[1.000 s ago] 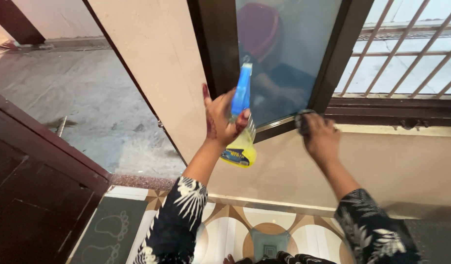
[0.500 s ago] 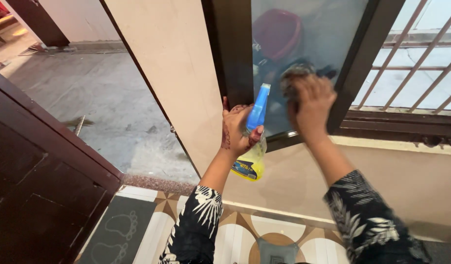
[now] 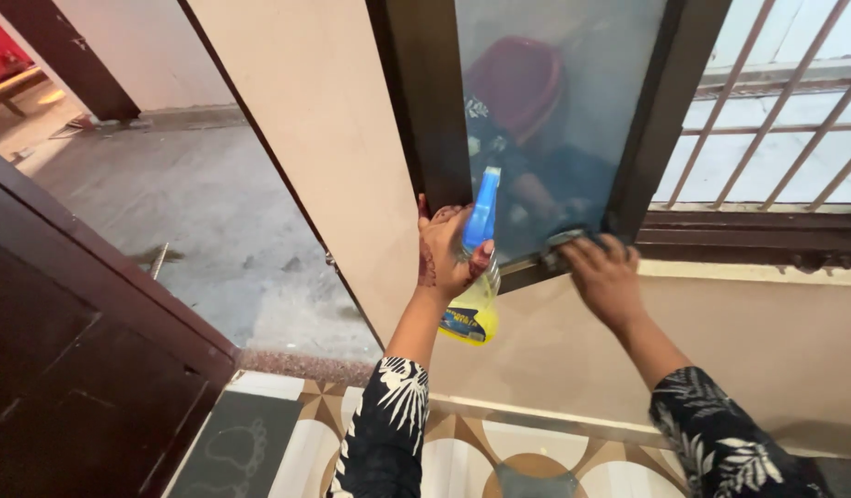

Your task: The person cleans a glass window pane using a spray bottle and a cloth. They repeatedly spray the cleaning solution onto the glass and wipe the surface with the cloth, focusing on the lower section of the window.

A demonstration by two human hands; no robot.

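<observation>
While the left hand (image 3: 448, 251) grips a spray bottle (image 3: 474, 277), its fingers hide the bottle's neck. The right hand (image 3: 602, 277) presses a dark cloth (image 3: 565, 242), mostly covered, against the window pane (image 3: 554, 111); its finger curl is unclear.

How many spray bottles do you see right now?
1. The spray bottle, yellow with a blue trigger head, is in the left hand, against the dark window frame. The right hand presses a dark cloth at the pane's bottom edge. None elsewhere.

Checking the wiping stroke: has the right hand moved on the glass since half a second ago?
Yes. The right hand with its dark cloth has dropped from mid-pane to the bottom edge of the window frame.
</observation>
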